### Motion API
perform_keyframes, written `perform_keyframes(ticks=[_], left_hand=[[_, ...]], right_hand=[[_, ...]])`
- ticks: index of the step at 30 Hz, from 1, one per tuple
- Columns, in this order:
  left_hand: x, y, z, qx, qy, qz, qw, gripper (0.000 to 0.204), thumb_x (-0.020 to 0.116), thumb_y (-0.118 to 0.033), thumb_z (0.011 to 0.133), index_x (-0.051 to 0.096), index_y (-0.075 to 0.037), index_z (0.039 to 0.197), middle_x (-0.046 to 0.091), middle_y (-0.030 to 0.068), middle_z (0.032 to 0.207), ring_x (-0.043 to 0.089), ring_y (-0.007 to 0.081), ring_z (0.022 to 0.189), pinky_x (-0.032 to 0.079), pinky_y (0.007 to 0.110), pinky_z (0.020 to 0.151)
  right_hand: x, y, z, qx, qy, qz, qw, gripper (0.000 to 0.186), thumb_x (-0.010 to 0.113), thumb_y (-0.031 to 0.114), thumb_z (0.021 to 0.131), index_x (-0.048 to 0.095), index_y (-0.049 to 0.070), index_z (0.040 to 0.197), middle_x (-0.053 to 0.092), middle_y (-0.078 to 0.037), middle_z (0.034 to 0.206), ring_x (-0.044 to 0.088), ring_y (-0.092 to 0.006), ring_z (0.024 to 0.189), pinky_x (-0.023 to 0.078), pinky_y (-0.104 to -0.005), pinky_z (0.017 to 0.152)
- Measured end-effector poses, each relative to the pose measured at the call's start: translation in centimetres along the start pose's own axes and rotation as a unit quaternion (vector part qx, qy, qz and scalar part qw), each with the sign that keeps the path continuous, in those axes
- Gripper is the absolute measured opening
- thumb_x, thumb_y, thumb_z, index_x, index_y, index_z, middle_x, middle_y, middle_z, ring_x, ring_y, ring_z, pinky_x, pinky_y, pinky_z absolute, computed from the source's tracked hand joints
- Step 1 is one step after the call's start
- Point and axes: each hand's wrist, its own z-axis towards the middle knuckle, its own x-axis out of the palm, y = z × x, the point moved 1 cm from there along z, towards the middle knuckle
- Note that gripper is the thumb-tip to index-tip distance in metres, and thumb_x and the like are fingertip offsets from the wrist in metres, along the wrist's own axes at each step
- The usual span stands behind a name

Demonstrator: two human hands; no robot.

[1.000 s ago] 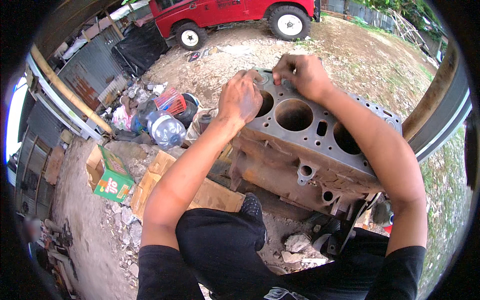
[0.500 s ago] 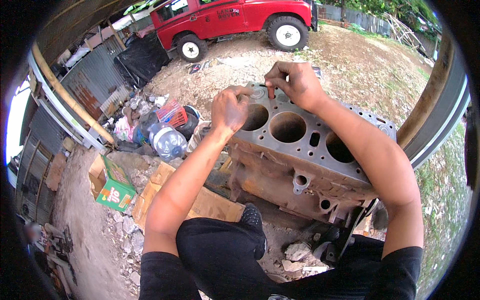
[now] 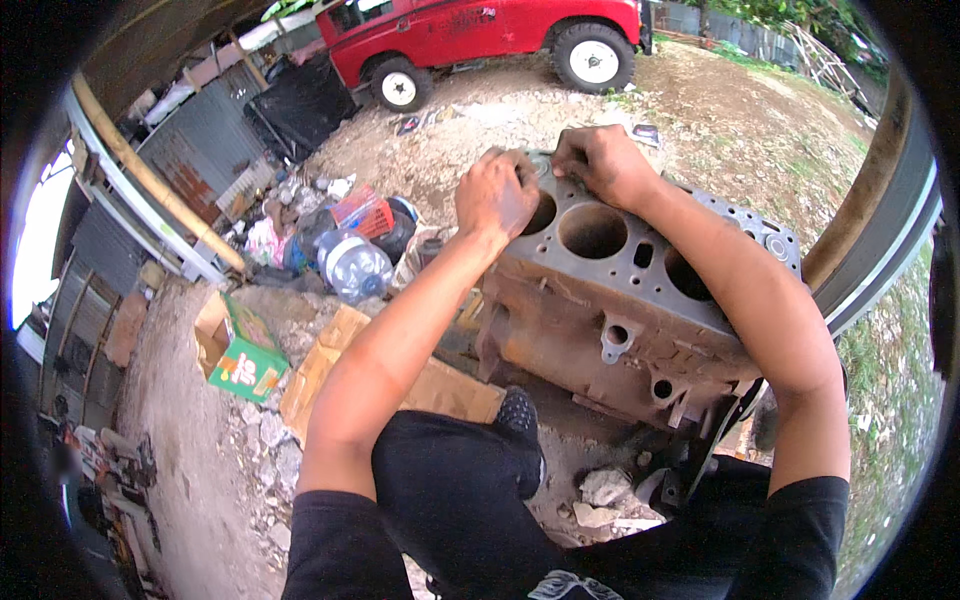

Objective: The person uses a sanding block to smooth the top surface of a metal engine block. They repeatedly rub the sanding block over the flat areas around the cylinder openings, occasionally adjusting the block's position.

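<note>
A rusty brown engine block (image 3: 560, 325) stands before me, its grey machined top face pitted with bolt holes and large round cylinder bores. My left hand (image 3: 497, 195) rests at the far left end of that face, beside the leftmost bore, with fingers curled together. Close to its right, my right hand (image 3: 607, 168) is closed with knuckles up and fingertips down at the top face. Whatever the fingers of either hand hold is hidden. My right forearm passes over the right part of the block and covers some of its bores.
Left of the block lie a clear plastic jug (image 3: 354, 266), a red crate (image 3: 362, 213), a green carton (image 3: 240, 350) and flattened cardboard (image 3: 440, 390). A red off-road vehicle (image 3: 480, 35) is parked beyond. A post (image 3: 865, 185) rises at the right. Loose stones lie below.
My view has shifted, so the scene sits further right. My hands have come closer together at the block's far end. A small reddish-brown piece seen under my right fingers is now hidden.
</note>
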Motion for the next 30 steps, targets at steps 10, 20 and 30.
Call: perform_keyframes(ticks=[10, 20, 30], left_hand=[[-0.5, -1.1, -1.0, 0.018, 0.026, 0.026, 0.999, 0.029, 0.071, -0.024, 0.088, 0.077, -0.010, 0.112, 0.072, 0.0193, 0.116, 0.071, 0.0399, 0.109, 0.056, 0.048, 0.096], [-0.8, -1.3, -1.0, 0.017, 0.046, 0.029, 0.998, 0.034, 0.070, -0.026, 0.090, 0.075, -0.006, 0.116, 0.071, 0.0206, 0.118, 0.070, 0.0409, 0.109, 0.056, 0.048, 0.097], [-1.3, -1.9, -1.2, -0.011, 0.056, 0.021, 0.998, 0.032, 0.070, -0.026, 0.091, 0.074, -0.008, 0.117, 0.070, 0.0195, 0.121, 0.068, 0.0397, 0.114, 0.055, 0.049, 0.100]], right_hand=[[0.3, -0.5, 0.2, -0.005, 0.019, -0.027, 0.999, 0.008, 0.075, 0.009, 0.089, 0.073, 0.003, 0.094, 0.076, -0.012, 0.083, 0.075, -0.0306, 0.079, 0.057, -0.0400, 0.075], [0.5, -0.4, 0.1, 0.007, 0.056, -0.059, 0.997, 0.008, 0.078, 0.005, 0.083, 0.075, 0.005, 0.091, 0.077, -0.009, 0.083, 0.076, -0.0254, 0.078, 0.059, -0.0364, 0.075], [-0.4, -0.1, 0.2, 0.046, 0.014, 0.006, 0.999, 0.010, 0.078, 0.010, 0.085, 0.073, 0.005, 0.092, 0.077, -0.008, 0.082, 0.075, -0.0269, 0.081, 0.058, -0.0379, 0.079]])
